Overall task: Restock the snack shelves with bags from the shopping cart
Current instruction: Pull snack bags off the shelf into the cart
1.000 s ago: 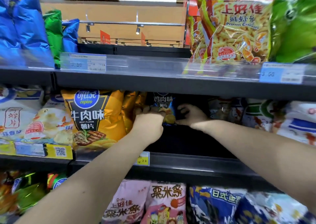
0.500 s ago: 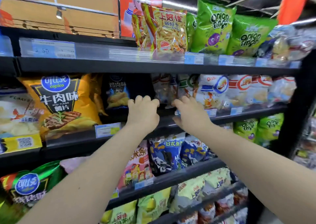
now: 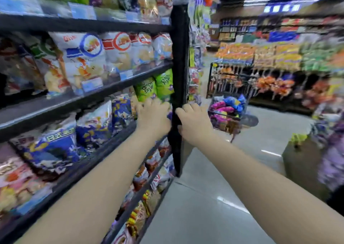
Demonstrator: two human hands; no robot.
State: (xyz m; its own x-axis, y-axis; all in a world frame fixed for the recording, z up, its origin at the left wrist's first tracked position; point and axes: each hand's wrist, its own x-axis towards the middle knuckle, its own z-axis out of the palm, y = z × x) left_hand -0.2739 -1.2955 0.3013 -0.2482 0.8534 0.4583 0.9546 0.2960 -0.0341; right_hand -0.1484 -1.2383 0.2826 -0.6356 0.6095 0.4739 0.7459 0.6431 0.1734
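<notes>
Hovering at the shelves' (image 3: 119, 85) right edge, left hand (image 3: 152, 116) and right hand (image 3: 194, 121) either side of the black end post (image 3: 179, 66), fingers (image 3: 149, 103) loosely curled, gripping nothing.

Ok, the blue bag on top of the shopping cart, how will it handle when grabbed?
The blue bag looks puffed, so probably light and crushable. Its film looks glossy, likely slippery. Perched high in the shopping cart, it may slide.

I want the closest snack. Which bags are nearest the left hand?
The green onion-ring bags, just above the left hand beside the black post. White bags sit a shelf higher; blue ones lie farther left.
</notes>
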